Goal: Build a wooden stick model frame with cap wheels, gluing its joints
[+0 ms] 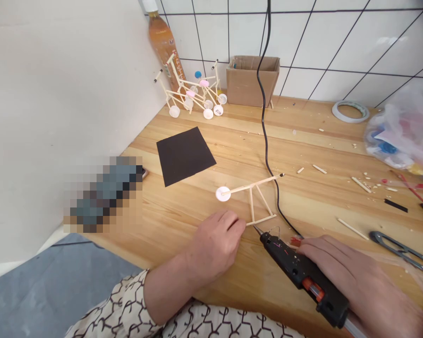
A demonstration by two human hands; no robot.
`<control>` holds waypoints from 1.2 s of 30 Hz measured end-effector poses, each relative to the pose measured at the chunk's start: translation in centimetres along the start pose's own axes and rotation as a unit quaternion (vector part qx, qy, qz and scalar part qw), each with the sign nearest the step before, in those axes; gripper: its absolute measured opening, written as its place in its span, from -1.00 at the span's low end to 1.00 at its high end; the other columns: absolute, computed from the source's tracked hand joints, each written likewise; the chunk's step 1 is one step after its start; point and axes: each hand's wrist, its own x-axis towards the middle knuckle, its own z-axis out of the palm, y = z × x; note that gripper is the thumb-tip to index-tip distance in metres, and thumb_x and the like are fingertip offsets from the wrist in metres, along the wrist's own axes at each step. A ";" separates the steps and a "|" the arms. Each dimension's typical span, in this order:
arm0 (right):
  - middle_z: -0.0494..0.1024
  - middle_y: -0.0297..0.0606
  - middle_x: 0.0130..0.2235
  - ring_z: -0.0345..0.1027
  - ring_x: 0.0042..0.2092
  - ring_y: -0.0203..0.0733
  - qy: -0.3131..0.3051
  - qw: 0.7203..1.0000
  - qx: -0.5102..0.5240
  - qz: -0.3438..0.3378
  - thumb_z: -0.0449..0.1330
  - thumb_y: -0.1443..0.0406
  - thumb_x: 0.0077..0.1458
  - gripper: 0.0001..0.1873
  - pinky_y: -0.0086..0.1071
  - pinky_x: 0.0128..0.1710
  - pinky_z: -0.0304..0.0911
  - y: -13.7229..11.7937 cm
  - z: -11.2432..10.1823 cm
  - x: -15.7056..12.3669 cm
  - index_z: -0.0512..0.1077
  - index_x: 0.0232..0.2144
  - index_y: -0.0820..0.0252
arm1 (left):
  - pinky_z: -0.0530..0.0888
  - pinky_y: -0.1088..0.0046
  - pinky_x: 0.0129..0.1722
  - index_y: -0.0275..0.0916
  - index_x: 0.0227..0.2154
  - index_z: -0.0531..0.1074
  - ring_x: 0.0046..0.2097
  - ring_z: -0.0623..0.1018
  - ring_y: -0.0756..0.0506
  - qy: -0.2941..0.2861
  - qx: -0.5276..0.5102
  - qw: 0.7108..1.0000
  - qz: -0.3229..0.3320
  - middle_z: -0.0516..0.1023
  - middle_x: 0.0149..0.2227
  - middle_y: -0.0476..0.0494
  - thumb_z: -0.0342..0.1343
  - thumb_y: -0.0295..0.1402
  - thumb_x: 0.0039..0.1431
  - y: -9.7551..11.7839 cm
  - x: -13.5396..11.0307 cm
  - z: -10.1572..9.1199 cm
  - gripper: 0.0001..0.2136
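My left hand [216, 244] pinches the near end of a small wooden-stick bicycle frame [252, 202], held just above the table. A round white disc [223, 194] is fixed at the frame's left end, and its far right tip is black. My right hand [352, 277] is wrapped around a black glue gun [303, 277]. The gun's metal nozzle touches or nearly touches the lower stick, close to my left fingertips. A thin strand of glue loops above the nozzle.
Finished stick bicycles [192, 94] stand by a drink bottle [164, 40] and a cardboard box [253, 82]. A black cord [264, 122] crosses the table. Black paper [186, 156], a tape roll [350, 111], scissors [402, 249], a plastic bag [405, 131] and stick scraps lie around.
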 end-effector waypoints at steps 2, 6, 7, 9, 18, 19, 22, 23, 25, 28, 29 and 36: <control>0.52 -0.14 -0.13 0.44 -0.18 -0.13 -0.001 1.000 0.004 0.005 -0.03 0.39 0.14 -0.66 -0.33 -0.26 0.40 0.0 0.0 -0.1 0.29 -0.03 0.20 | 0.36 0.41 -0.41 -0.33 -0.40 0.41 -0.38 0.34 -0.07 -0.002 0.000 1.000 0.000 0.40 -0.41 -0.15 -0.13 -0.56 0.19 0.0 0.0 0.0 -0.79; 0.51 -0.15 -0.10 0.43 -0.14 -0.12 -0.005 1.000 0.006 0.017 -0.01 0.41 0.09 -0.62 -0.32 -0.21 0.40 0.1 0.1 -0.3 0.29 -0.01 0.19 | 0.36 0.41 -0.41 -0.33 -0.40 0.41 -0.38 0.34 -0.07 -0.001 0.000 1.000 0.000 0.39 -0.41 -0.15 -0.12 -0.56 0.18 0.0 0.0 0.1 -0.80; 0.51 -0.15 -0.10 0.43 -0.15 -0.13 -0.006 1.000 0.008 0.016 0.00 0.40 0.10 -0.62 -0.32 -0.21 0.39 0.1 0.1 -0.3 0.29 -0.01 0.19 | 0.36 0.41 -0.42 -0.33 -0.40 0.41 -0.38 0.34 -0.07 -0.001 0.000 1.000 0.001 0.39 -0.41 -0.15 -0.12 -0.56 0.18 0.0 0.0 0.1 -0.80; 0.51 -0.16 -0.12 0.43 -0.16 -0.14 -0.006 1.000 0.011 0.017 0.00 0.39 0.11 -0.64 -0.32 -0.19 0.39 0.1 0.2 -0.4 0.29 -0.01 0.19 | 0.36 0.41 -0.41 -0.34 -0.40 0.42 -0.38 0.34 -0.07 -0.003 0.000 1.000 0.002 0.39 -0.41 -0.16 -0.12 -0.56 0.18 0.0 0.0 0.0 -0.80; 0.48 -0.25 -0.13 0.39 -0.13 -0.13 -0.050 0.997 0.007 0.054 0.08 0.36 0.05 -0.57 -0.30 -0.15 0.34 0.0 0.5 -0.9 0.25 0.01 0.09 | 0.35 0.41 -0.41 -0.34 -0.39 0.42 -0.38 0.34 -0.07 -0.020 -0.006 1.000 -0.005 0.39 -0.40 -0.15 -0.11 -0.56 0.18 0.0 0.0 -0.2 -0.80; 0.48 -0.25 -0.14 0.39 -0.13 -0.13 -0.050 0.997 0.009 0.062 0.08 0.35 0.05 -0.59 -0.29 -0.15 0.33 -0.1 0.5 -0.8 0.25 0.00 0.08 | 0.35 0.41 -0.41 -0.34 -0.39 0.42 -0.38 0.34 -0.07 -0.021 -0.006 1.000 -0.005 0.39 -0.40 -0.15 -0.11 -0.56 0.18 0.0 0.0 -0.2 -0.80; 0.48 -0.26 -0.19 0.39 -0.17 -0.17 -0.054 0.996 0.026 0.066 0.03 0.36 0.10 -0.67 -0.32 -0.18 0.33 -0.3 0.4 -0.6 0.27 -0.05 0.09 | 0.35 0.41 -0.41 -0.33 -0.38 0.42 -0.38 0.34 -0.07 -0.019 -0.004 1.000 -0.006 0.39 -0.40 -0.15 -0.12 -0.55 0.19 0.0 0.0 -0.2 -0.80; 0.48 -0.26 -0.20 0.40 -0.19 -0.18 -0.055 0.996 0.032 0.066 0.01 0.36 0.12 -0.69 -0.34 -0.19 0.32 -0.4 0.3 -0.6 0.27 -0.06 0.10 | 0.35 0.41 -0.41 -0.33 -0.38 0.42 -0.37 0.34 -0.07 -0.020 -0.005 1.000 -0.006 0.40 -0.40 -0.15 -0.13 -0.55 0.19 0.0 0.0 -0.2 -0.79; 0.48 -0.25 -0.22 0.39 -0.20 -0.20 -0.054 0.996 0.039 0.066 0.00 0.36 0.13 -0.71 -0.36 -0.20 0.32 -0.4 0.3 -0.5 0.27 -0.07 0.11 | 0.36 0.41 -0.40 -0.33 -0.38 0.42 -0.37 0.34 -0.06 -0.024 -0.008 1.000 -0.009 0.40 -0.40 -0.15 -0.13 -0.54 0.20 0.0 0.0 -0.2 -0.79; 0.48 -0.25 -0.24 0.39 -0.21 -0.19 -0.050 0.996 0.038 0.069 0.03 0.38 0.09 -0.72 -0.37 -0.21 0.33 -0.4 0.3 -0.6 0.31 -0.11 0.13 | 0.36 0.41 -0.40 -0.33 -0.38 0.42 -0.37 0.34 -0.07 -0.027 -0.009 1.000 -0.011 0.39 -0.39 -0.15 -0.13 -0.54 0.20 0.0 0.0 -0.2 -0.79; 0.48 -0.25 -0.24 0.39 -0.21 -0.19 -0.049 0.996 0.036 0.069 0.04 0.39 0.06 -0.71 -0.37 -0.21 0.33 -0.5 0.3 -0.6 0.32 -0.12 0.13 | 0.36 0.41 -0.39 -0.33 -0.38 0.41 -0.37 0.34 -0.07 -0.026 -0.008 1.000 -0.011 0.39 -0.39 -0.15 -0.14 -0.55 0.20 0.0 0.0 -0.1 -0.79; 0.49 -0.22 -0.29 0.40 -0.28 -0.17 -0.039 0.997 0.035 0.065 0.02 0.38 0.06 -0.75 -0.35 -0.29 0.35 -0.7 0.2 0.0 0.35 -0.17 0.17 | 0.37 0.40 -0.39 -0.32 -0.38 0.40 -0.36 0.35 -0.08 -0.033 -0.006 0.999 -0.011 0.39 -0.39 -0.16 -0.14 -0.54 0.20 0.0 0.0 -0.1 -0.80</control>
